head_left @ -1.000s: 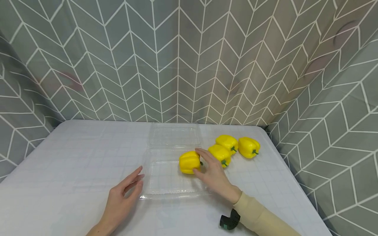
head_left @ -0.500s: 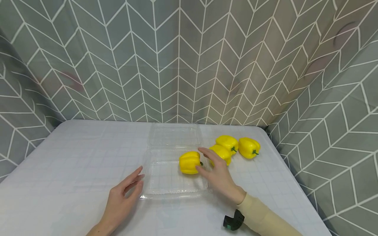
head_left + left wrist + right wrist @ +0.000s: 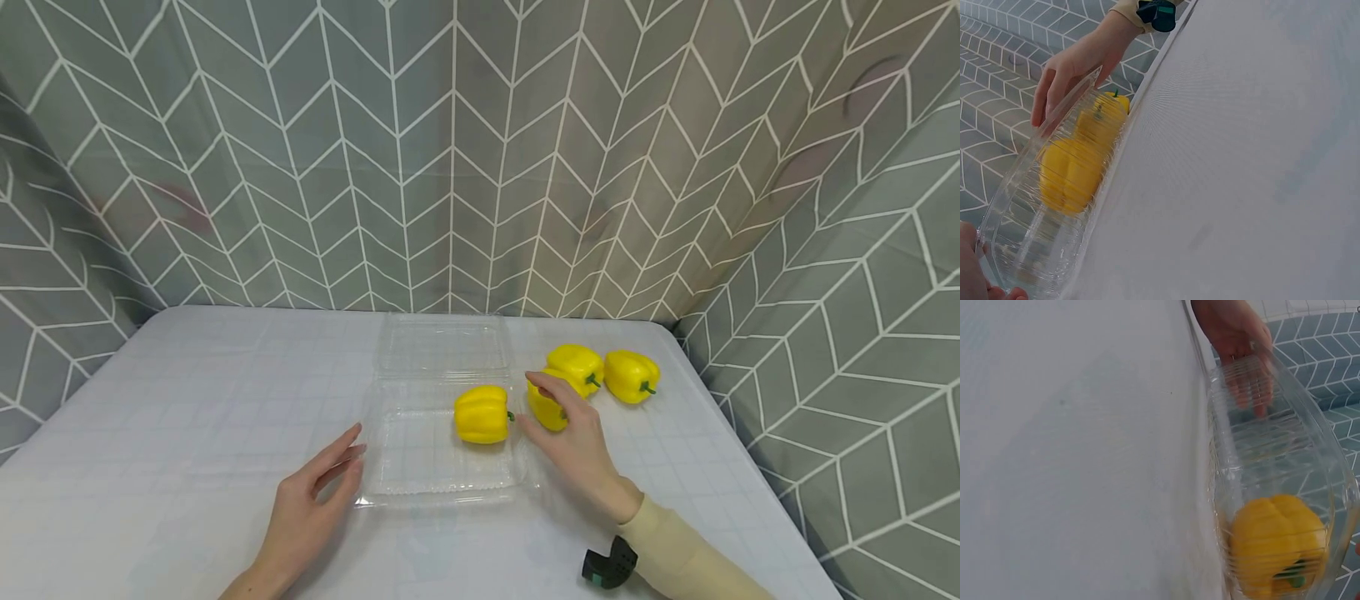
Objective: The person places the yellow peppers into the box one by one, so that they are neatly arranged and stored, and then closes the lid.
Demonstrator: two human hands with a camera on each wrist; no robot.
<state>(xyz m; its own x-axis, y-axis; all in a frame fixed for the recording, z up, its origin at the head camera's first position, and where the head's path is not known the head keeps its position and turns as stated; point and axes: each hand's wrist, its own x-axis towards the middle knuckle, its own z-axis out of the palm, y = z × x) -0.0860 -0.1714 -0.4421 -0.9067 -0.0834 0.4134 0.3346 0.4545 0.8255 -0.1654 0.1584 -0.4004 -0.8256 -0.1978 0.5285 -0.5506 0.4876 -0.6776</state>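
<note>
A clear plastic clamshell container (image 3: 412, 458) lies on the table with its lid (image 3: 442, 346) folded back. Inside its base, to the right, one yellow bell pepper (image 3: 481, 414) rests on its side, green stem to the right. The left hand (image 3: 311, 500) has its fingertips against the container's left edge, fingers fairly straight. Over the right edge hovers the right hand (image 3: 577, 446), holding nothing, its thumb and fingers spread apart beside the stem. The right wrist view shows the pepper (image 3: 1279, 544) through the ribbed wall. Behind the right hand, another yellow pepper (image 3: 542, 408) is partly hidden.
Two more yellow peppers (image 3: 633, 377) lie at the back right, near the table's (image 3: 187, 417) corner. A patterned curtain (image 3: 420, 167) hangs behind and along the sides. A black device (image 3: 610, 562) sits at the right wrist.
The right hand has let go of the pepper in the container and drawn back to the right. The left hand and container stay where they were.
</note>
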